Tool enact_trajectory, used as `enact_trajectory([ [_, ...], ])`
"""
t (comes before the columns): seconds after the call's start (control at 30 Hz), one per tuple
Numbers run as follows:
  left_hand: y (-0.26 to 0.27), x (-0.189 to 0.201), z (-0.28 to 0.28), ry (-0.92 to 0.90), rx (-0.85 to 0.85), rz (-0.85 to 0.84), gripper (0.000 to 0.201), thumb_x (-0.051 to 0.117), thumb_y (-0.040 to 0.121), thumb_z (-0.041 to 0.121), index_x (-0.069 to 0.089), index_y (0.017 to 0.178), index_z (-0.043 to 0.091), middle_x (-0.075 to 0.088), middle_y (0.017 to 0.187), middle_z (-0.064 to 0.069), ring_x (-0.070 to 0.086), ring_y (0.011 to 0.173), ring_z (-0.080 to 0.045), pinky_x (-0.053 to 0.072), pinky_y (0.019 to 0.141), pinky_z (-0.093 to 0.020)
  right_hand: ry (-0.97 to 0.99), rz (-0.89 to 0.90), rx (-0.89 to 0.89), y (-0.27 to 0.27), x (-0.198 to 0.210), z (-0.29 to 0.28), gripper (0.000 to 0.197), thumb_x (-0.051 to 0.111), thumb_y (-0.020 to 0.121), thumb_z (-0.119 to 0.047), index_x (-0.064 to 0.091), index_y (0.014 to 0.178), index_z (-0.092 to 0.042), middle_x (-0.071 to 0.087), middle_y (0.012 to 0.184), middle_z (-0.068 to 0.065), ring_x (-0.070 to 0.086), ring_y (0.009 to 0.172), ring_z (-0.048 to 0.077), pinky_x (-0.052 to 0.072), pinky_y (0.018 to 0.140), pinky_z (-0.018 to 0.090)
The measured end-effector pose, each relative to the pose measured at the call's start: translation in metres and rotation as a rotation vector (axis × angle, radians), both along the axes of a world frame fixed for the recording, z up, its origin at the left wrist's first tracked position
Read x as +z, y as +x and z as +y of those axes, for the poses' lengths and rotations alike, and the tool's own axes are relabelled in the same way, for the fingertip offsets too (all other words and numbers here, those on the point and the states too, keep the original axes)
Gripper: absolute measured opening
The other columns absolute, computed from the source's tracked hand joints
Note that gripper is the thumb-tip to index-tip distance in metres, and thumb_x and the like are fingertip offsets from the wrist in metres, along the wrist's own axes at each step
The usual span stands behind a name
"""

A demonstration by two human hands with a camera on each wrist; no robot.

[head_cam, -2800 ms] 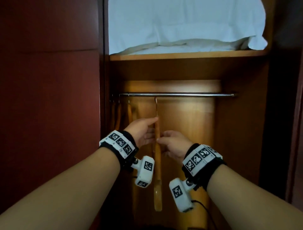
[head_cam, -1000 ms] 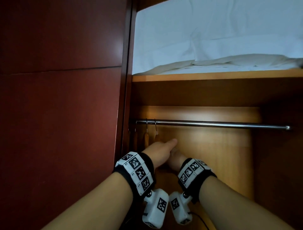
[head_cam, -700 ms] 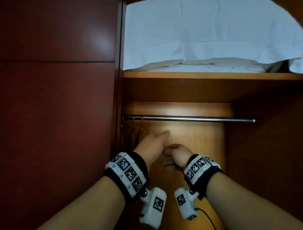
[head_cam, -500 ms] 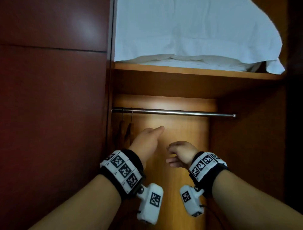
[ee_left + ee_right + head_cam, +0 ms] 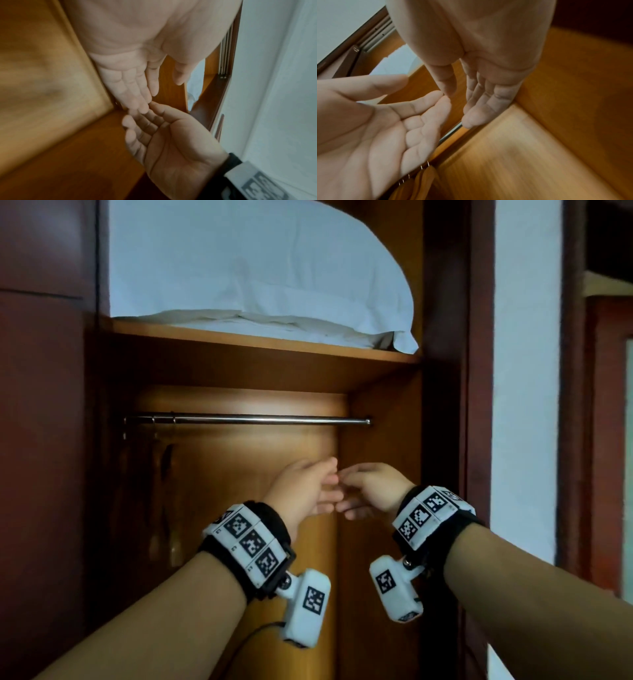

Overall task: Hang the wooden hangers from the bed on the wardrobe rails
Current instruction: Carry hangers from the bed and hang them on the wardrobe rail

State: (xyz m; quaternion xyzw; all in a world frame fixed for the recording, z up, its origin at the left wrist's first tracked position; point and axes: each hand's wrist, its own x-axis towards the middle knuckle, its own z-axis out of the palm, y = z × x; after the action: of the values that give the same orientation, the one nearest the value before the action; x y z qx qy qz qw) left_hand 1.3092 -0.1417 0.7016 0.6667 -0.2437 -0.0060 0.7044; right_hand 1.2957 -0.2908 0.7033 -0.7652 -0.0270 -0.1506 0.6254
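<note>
Several wooden hangers (image 5: 161, 494) hang bunched at the left end of the metal wardrobe rail (image 5: 260, 419), in shadow. The right wrist view shows them (image 5: 419, 181) low down, under the rail (image 5: 452, 132). My left hand (image 5: 323, 487) and right hand (image 5: 347, 491) are raised side by side below the rail's right half, well to the right of the hangers. Both hands hold nothing, their fingers straight or relaxed, and their fingertips nearly touch. The left wrist view looks along the left hand (image 5: 152, 88), with the right hand's palm (image 5: 171, 142) facing it. The bed is out of view.
A white pillow (image 5: 260, 278) lies on the wooden shelf (image 5: 274, 345) above the rail. A dark red door panel (image 5: 41, 440) stands at the left, the wardrobe's side post (image 5: 479, 405) at the right, and a pale wall (image 5: 527, 371) beyond it.
The hanger both hands gripped mid-rail now hangs with the others at the left end. Both hands have let go and moved right, and the view has swung right.
</note>
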Motion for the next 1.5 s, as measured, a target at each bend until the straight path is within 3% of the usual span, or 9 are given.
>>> enact_trajectory([
  [0.13,-0.038,-0.015,-0.063,-0.017,-0.127,0.032,0.023,0.062,0.099,0.032,0.065,0.111,0.013,0.069,0.104,-0.013,0.071,0.079,-0.022,0.058,0.065,-0.03,-0.034,0.013,-0.06,-0.064,-0.007,-0.052,0.019,0.056,0.095,-0.013,0.066,0.108,-0.004,0.067,0.08,0.013,0.066,0.063,0.023,0.056,0.061,0.034],
  [0.3,-0.093,-0.038,-0.132,-0.012,-0.244,0.065,0.025,0.062,0.098,0.034,0.067,0.112,0.014,0.074,0.104,-0.01,0.074,0.082,-0.022,0.06,0.071,-0.033,-0.034,0.085,-0.155,-0.142,-0.023,-0.116,0.022,0.058,0.093,-0.015,0.066,0.109,-0.003,0.067,0.082,0.015,0.067,0.072,0.029,0.054,0.057,0.029],
  [0.47,-0.147,-0.053,-0.194,0.058,-0.333,0.077,0.026,0.063,0.097,0.034,0.068,0.111,0.013,0.073,0.104,-0.01,0.075,0.086,-0.025,0.06,0.076,-0.036,0.007,0.125,-0.26,-0.215,-0.044,-0.183,0.029,0.061,0.093,-0.022,0.065,0.113,0.0,0.07,0.091,0.012,0.069,0.076,0.026,0.057,0.069,0.034],
  [0.67,-0.206,-0.075,-0.276,0.122,-0.5,0.098,0.028,0.062,0.096,0.031,0.067,0.111,0.009,0.072,0.106,-0.011,0.075,0.085,-0.026,0.057,0.07,-0.035,0.102,0.134,-0.506,-0.304,-0.071,-0.262,0.025,0.063,0.093,-0.02,0.063,0.11,-0.002,0.072,0.089,0.012,0.07,0.074,0.027,0.059,0.07,0.039],
  [0.87,-0.248,-0.105,-0.365,0.222,-0.716,0.11,0.024,0.063,0.096,0.031,0.067,0.108,0.01,0.072,0.104,-0.012,0.073,0.076,-0.022,0.056,0.067,-0.034,0.246,0.181,-0.784,-0.384,-0.119,-0.329,0.023,0.062,0.094,-0.018,0.064,0.109,-0.001,0.068,0.087,0.012,0.067,0.071,0.026,0.056,0.063,0.034],
  [1.0,-0.275,-0.131,-0.421,0.264,-0.874,0.162,0.023,0.064,0.096,0.027,0.068,0.107,0.008,0.069,0.093,-0.007,0.071,0.075,-0.023,0.054,0.062,-0.032,0.314,0.254,-1.026,-0.444,-0.157,-0.356,0.021,0.063,0.093,-0.017,0.063,0.107,-0.003,0.068,0.085,0.012,0.065,0.07,0.027,0.054,0.06,0.032],
  [1.27,-0.352,-0.186,-0.496,0.408,-1.305,0.184,0.021,0.063,0.097,0.028,0.067,0.106,0.009,0.067,0.094,-0.006,0.072,0.077,-0.022,0.057,0.063,-0.031,0.451,0.257,-1.536,-0.581,-0.207,-0.337,0.018,0.062,0.094,-0.016,0.063,0.107,-0.004,0.069,0.084,0.012,0.066,0.067,0.028,0.053,0.061,0.033],
  [1.37,-0.401,-0.217,-0.503,0.497,-1.387,0.25,0.012,0.064,0.095,0.025,0.067,0.094,0.014,0.068,0.09,-0.005,0.072,0.075,-0.021,0.055,0.061,-0.03,0.522,0.291,-1.701,-0.639,-0.23,-0.294,0.02,0.062,0.094,-0.014,0.061,0.11,-0.002,0.069,0.085,0.012,0.066,0.069,0.029,0.053,0.062,0.033],
  [1.5,-0.491,-0.245,-0.489,0.621,-1.604,0.263,0.014,0.061,0.096,0.023,0.067,0.096,0.011,0.069,0.093,-0.006,0.069,0.077,-0.021,0.053,0.065,-0.032,0.613,0.287,-2.0,-0.727,-0.239,-0.209,0.019,0.062,0.093,-0.01,0.062,0.109,-0.001,0.069,0.086,0.014,0.065,0.068,0.031,0.053,0.058,0.032],
])
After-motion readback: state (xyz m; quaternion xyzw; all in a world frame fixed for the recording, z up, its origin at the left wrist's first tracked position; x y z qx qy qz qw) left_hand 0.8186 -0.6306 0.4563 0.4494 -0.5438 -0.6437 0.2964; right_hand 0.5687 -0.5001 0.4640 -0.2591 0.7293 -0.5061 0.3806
